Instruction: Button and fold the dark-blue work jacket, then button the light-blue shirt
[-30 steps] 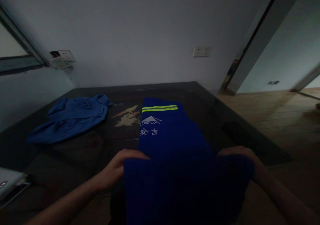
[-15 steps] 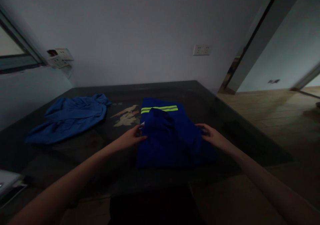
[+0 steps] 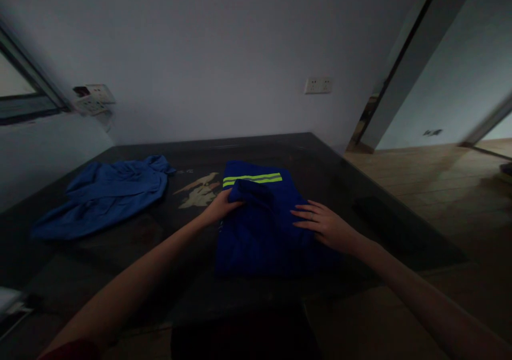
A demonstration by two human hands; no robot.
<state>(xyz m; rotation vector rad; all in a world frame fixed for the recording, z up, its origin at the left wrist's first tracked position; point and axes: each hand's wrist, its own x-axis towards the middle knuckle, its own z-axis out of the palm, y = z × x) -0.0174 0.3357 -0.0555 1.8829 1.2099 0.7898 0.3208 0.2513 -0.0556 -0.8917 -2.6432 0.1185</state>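
Note:
A deep-blue garment (image 3: 260,237) with a yellow-green and grey reflective stripe (image 3: 252,180) lies folded on the dark table (image 3: 192,285). Its upper layer is bunched up near the stripe. At its left edge, my left hand (image 3: 220,206) pinches a raised fold of the cloth between thumb and fingers. My right hand (image 3: 322,224) rests on the garment's right side, fingers stretched out and spread flat on the fabric. The exact kind of garment cannot be made out.
A lighter blue, crumpled garment (image 3: 116,192) lies on the table's left. Between the two garments, a bird-and-flower picture (image 3: 202,189) decorates the tabletop. Wall sockets (image 3: 318,85) sit behind. A white object (image 3: 12,304) is at the lower left edge.
My right hand has moved inward from the garment's right edge onto its top, fingers now flatter. My left hand has shifted slightly up and closed on a fold.

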